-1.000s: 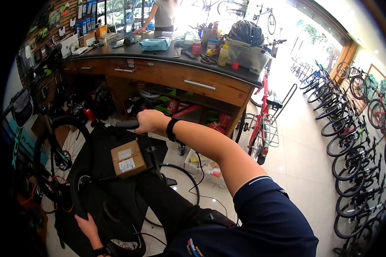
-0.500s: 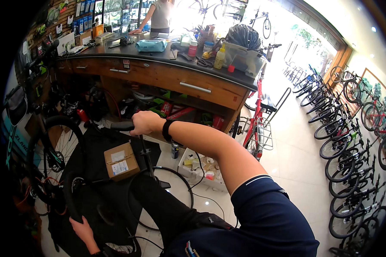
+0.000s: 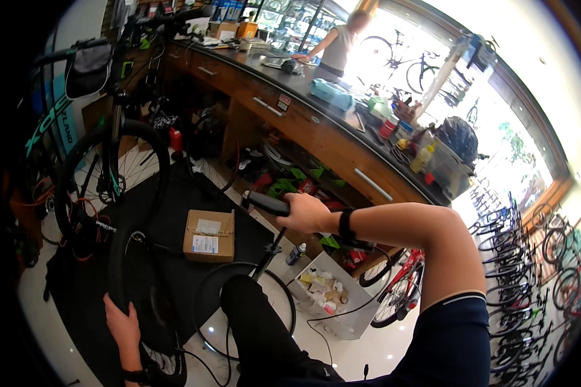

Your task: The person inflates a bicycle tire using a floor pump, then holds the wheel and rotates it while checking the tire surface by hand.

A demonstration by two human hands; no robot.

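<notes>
Your view had swung round since the earlier frame, so the counter (image 3: 332, 145) slanted steeply down to the right where it had run nearer level; your left hand (image 3: 122, 322) had stayed on the black tyre (image 3: 115, 277). That tyre was at the left part of the black mat (image 3: 77, 290), and your thumb and fingers were parted on either side of it; how hard they pressed, I could not tell. Your right hand (image 3: 308, 213) was curled round the right end of the black handle (image 3: 268, 203), raised near the mat's right corner on a shaft that looked like a pump's. To do this well, I judged, you needed the tyre steady, the push straight along the shaft, and your knee (image 3: 242, 293) clear of it.

Counting from the largest down, you had one counter, one red bicycle (image 3: 400, 284) past its right end, one white tray (image 3: 348, 319) beyond the mat's right edge, one carton (image 3: 210, 235) just inside that edge, one dark helmet (image 3: 457, 135) at the counter's right end, one turquoise pouch (image 3: 332, 95) by its far edge and one spray can (image 3: 296, 253) just beside the tray's left edge.
</notes>
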